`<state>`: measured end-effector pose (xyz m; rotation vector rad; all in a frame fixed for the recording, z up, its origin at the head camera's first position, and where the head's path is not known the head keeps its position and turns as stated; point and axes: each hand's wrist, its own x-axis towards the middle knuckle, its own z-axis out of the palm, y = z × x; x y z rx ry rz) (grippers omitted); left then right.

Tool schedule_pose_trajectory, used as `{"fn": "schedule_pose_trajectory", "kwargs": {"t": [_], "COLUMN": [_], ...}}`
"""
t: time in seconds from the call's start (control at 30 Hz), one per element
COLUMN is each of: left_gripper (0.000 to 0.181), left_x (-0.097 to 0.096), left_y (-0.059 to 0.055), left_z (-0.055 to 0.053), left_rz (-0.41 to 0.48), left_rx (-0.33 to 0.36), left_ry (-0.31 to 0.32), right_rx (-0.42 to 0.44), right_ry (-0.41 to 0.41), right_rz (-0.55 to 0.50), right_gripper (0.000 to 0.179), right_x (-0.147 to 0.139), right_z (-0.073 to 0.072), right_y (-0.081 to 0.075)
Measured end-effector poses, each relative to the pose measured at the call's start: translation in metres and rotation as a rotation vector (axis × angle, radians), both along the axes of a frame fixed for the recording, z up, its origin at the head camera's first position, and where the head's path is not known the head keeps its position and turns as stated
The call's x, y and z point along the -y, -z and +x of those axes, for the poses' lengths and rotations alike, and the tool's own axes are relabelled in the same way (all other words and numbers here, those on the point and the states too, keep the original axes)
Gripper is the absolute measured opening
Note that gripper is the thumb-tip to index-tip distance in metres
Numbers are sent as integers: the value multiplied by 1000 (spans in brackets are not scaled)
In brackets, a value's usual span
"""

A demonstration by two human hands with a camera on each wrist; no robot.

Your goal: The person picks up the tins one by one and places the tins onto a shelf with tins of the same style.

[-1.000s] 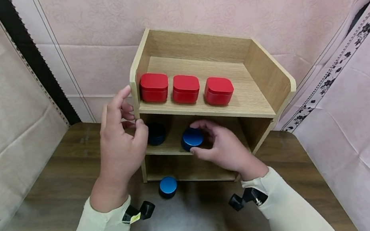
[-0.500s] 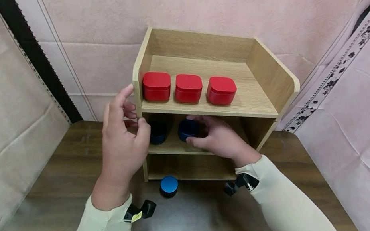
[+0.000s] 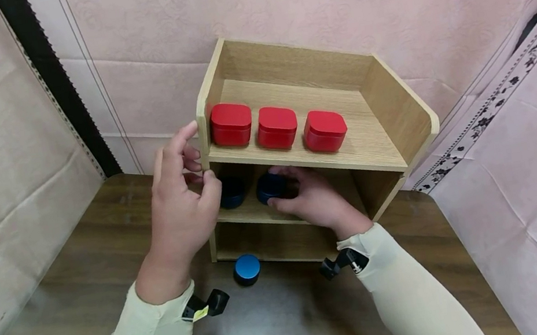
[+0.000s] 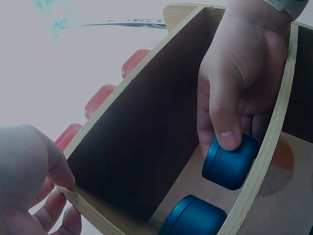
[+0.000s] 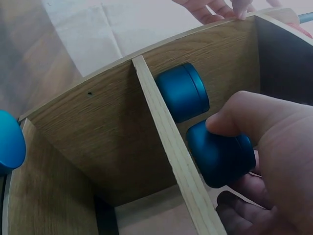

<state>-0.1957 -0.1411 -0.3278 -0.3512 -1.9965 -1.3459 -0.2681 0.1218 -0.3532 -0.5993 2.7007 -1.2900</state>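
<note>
My right hand pinches a round blue tin between thumb and fingers on the middle level of a small wooden shelf. In the left wrist view, the thumb presses this tin's near side. A second blue tin stands left of it, close to the side panel. My left hand holds the front edge of the shelf's left side panel, thumb below and index finger higher up. A third blue tin sits on the table in front of the shelf.
Three red rounded boxes stand in a row on the top level. The top board overhangs the right hand's fingers. A lower compartment lies under the middle board. Pale cloth hangs behind the shelf and at both sides of the table.
My right hand has moved the held tin back and slightly left, from the middle level's front edge into the shade under the top board. The left hand has stayed on the side panel.
</note>
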Motion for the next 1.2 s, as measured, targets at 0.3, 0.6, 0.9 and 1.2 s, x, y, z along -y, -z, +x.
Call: {"fn": "schedule_pose_trajectory", "kwargs": {"t": [0.3, 0.6, 0.9, 1.2], "left_gripper": [76, 76, 76, 76], "left_x": [1, 1, 1, 1], "left_y": [0, 1, 1, 0], "left_z": [0, 0, -1, -1], "left_rz": [4, 1, 2, 1], "left_rx": [-5, -15, -11, -16], "left_ry": [7, 4, -2, 1], "right_rx": [17, -9, 2, -72], "right_ry": [-13, -28, -4, 83], "right_rz": [9, 35, 54, 48], "right_gripper": [61, 65, 79, 89], "right_x": [2, 1, 1, -1], "right_z": [1, 0, 3, 16], "right_y": [0, 1, 2, -3]}}
